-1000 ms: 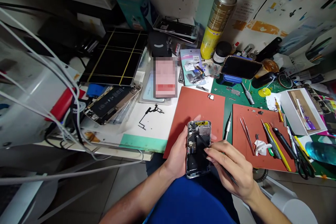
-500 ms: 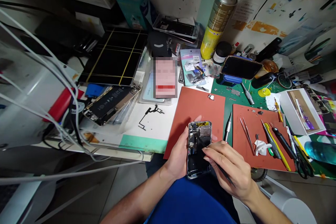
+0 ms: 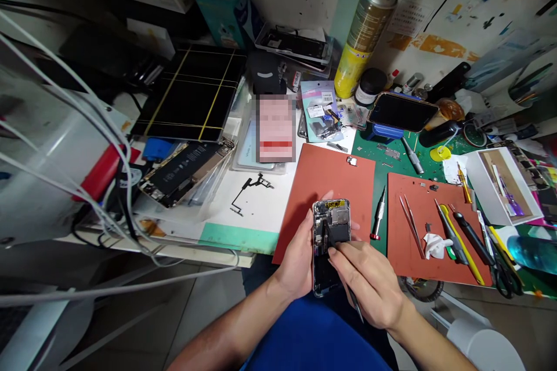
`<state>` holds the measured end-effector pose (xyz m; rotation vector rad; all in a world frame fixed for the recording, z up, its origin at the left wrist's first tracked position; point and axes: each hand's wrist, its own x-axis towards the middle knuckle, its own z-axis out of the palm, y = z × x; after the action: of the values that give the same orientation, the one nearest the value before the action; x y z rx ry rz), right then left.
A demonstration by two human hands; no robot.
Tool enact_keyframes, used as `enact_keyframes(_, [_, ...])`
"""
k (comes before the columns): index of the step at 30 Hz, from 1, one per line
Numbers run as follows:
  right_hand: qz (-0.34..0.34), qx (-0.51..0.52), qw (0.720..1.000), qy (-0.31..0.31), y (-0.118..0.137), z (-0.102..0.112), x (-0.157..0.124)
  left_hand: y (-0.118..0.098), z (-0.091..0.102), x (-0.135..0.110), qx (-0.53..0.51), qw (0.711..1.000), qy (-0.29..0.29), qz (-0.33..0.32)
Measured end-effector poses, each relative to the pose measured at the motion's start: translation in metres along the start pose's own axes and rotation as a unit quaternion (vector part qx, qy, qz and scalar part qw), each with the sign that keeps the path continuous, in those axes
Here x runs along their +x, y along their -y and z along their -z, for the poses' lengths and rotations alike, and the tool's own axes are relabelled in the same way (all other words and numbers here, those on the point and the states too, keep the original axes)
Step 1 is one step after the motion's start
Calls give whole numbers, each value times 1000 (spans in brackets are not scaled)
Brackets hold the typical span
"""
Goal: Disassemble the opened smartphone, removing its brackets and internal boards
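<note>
An opened smartphone (image 3: 319, 278) lies in my left hand (image 3: 296, 264), whose fingers wrap round its edge and back. Its inner side faces up, with a metal plate and yellow tape near the top. My right hand (image 3: 369, 281) pinches dark tweezers (image 3: 357, 308). Their tips point into the upper left part of the phone; whether they grip a part there is too small to tell. Beneath the phone's far end lies a reddish-brown mat (image 3: 333, 177) with a small metal part (image 3: 351, 161) on it. A screwdriver (image 3: 380, 214) rests right of that mat.
On a second reddish-brown mat (image 3: 404, 266) are silver tweezers (image 3: 412, 226), crumpled tissue (image 3: 436, 245) and several tools. Scissors (image 3: 505, 278) lie at its right edge. A spray can (image 3: 363, 40) stands at the back. To the left are a flex cable (image 3: 248, 188), phone parts (image 3: 183, 171) and hanging cables (image 3: 98, 208).
My right hand has shifted left and slightly down across the phone, and the tweezers have become steeper. The left hand still holds the phone in nearly the same place.
</note>
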<state>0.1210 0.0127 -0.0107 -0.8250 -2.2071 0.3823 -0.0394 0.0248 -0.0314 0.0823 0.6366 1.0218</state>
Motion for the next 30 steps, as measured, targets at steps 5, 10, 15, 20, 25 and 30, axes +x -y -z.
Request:
enact_keyframes(5, [37,-48,998,-7,-2,-10,-6,1,-1,0,-16,1000,-5,-5])
enact_keyframes(10, [45,-68,997,-7,0,-10,-7,0,-2,0,-18,1000,-4,-1])
enact_keyframes(15, [10,-37,999,-23,6,-6,-10,-1,0,-1,-5,1000,2,0])
enact_keyframes(20, [-27,34,999,-26,6,-2,1,1,3,0,-24,999,20,13])
enact_keyframes(25, [-34,68,997,-24,3,-2,8,0,2,1,-8,1000,4,5])
enact_keyframes(30, [-35,61,997,-29,4,-4,5,0,1,1,-30,999,12,9])
